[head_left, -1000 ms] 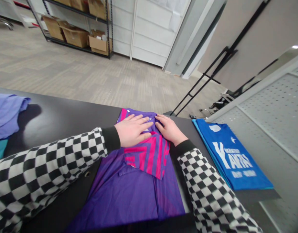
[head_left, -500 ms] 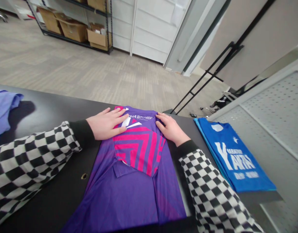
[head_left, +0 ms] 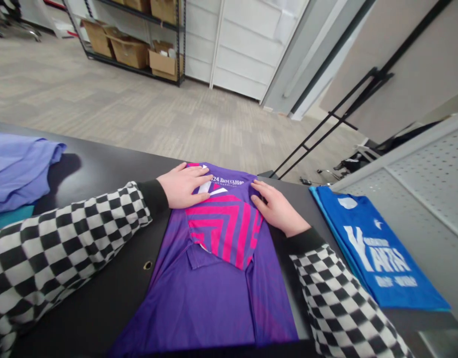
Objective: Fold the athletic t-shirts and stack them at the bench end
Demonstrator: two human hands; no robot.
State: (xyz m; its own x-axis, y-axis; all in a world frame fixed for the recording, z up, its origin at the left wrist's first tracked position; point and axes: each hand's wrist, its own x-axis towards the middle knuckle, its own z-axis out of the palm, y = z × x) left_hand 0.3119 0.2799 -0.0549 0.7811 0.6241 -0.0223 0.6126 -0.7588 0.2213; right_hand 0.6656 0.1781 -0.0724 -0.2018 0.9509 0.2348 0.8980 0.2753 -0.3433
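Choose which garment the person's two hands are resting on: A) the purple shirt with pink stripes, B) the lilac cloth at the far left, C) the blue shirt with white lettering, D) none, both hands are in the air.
A: the left hand and right hand lie flat on the purple shirt with pink stripes, near its collar end.

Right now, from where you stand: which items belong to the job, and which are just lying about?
Job:
- left hand and right hand, both flat on the jersey
- purple and pink jersey, folded over on itself on the black table

Lying about:
- blue printed shirt, to the right
- lavender cloth, to the left
- cardboard boxes on far shelving
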